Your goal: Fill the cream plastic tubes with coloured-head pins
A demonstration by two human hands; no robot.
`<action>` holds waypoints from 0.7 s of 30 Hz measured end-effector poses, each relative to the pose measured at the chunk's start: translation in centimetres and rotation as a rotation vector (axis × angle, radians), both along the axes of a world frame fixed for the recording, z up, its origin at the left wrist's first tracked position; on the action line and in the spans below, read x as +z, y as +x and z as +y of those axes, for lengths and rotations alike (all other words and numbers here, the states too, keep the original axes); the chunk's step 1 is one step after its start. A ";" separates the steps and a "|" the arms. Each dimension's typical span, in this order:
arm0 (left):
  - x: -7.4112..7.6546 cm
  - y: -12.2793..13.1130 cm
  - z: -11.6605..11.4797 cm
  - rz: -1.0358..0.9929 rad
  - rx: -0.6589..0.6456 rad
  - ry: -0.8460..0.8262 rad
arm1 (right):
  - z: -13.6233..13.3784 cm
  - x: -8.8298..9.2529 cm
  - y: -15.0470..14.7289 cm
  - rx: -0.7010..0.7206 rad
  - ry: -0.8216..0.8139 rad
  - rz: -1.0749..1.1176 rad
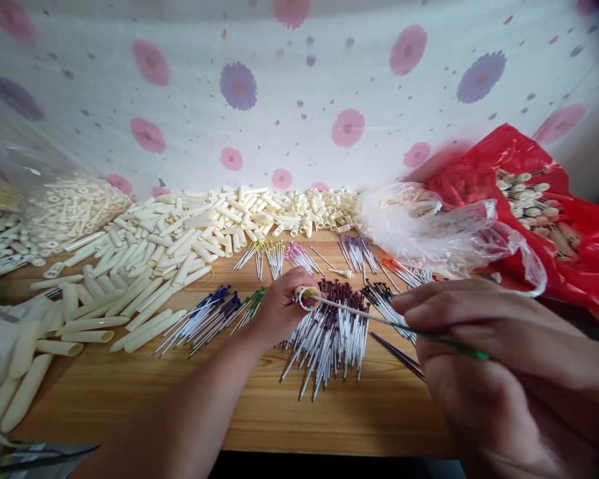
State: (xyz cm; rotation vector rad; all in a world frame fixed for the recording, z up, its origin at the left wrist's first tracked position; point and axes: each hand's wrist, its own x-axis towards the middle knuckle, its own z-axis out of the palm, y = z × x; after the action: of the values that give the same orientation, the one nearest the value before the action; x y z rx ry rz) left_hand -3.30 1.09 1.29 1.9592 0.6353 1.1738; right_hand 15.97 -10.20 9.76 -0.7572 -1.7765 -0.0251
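My left hand (pixel 274 306) is closed around a cream pen barrel (pixel 302 293), its open end facing me. Small coloured tips show inside that opening. Between the fingers and thumb of my right hand (pixel 494 359) is a thin pen refill (pixel 359 310), white along its shaft and green at the near end. Its far tip reaches the mouth of the barrel; how far in it goes I cannot tell. Below my left hand lies a heap of maroon-ended refills (pixel 329 339). Blue-ended refills (pixel 202 313) and green-ended refills (pixel 251 307) lie left, black-ended ones (pixel 385 299) right.
Loose cream barrels (pixel 150 259) cover the table's left and back. Yellow-ended (pixel 274 256), pink-ended (pixel 299 256) and orange-ended refills (pixel 404 271) lie behind. Dark tweezers (pixel 398 356) rest at right. A clear plastic bag (pixel 429 223) and red bag (pixel 594 226) stand back right.
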 end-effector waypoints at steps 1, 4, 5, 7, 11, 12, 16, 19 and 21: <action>0.0 0.0 0.0 0.007 0.006 0.015 | 0.1 0.0 -0.2 -0.009 0.000 -0.029; 0.1 0.1 -0.1 0.013 0.024 0.042 | 0.8 0.2 -0.8 -0.037 0.013 -0.138; 0.2 0.1 -0.1 0.018 0.027 0.048 | 1.0 0.3 -1.0 -0.036 0.009 -0.181; 0.3 0.1 -0.2 0.030 0.034 0.054 | 1.5 0.5 -1.2 -0.030 -0.010 -0.271; 0.4 0.0 -0.1 0.046 0.045 0.065 | 1.8 0.5 -1.4 -0.025 -0.002 -0.293; 0.3 0.0 -0.1 0.048 0.048 0.073 | 1.9 0.4 -1.5 -0.027 0.008 -0.273; 0.1 -0.3 0.2 0.064 0.044 0.122 | 1.8 0.5 -1.8 -0.045 0.048 -0.237; 0.1 -0.4 0.2 0.096 0.050 0.149 | 1.7 0.6 -1.8 -0.045 0.041 -0.242; 0.1 -0.4 0.2 0.119 0.064 0.150 | 1.6 0.5 -1.7 -0.044 0.038 -0.250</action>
State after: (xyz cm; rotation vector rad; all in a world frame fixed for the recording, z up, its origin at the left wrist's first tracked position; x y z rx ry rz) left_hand -3.72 1.26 1.37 2.1620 0.6935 1.1798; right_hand 14.29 -8.63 10.24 -0.7923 -1.9893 -0.1891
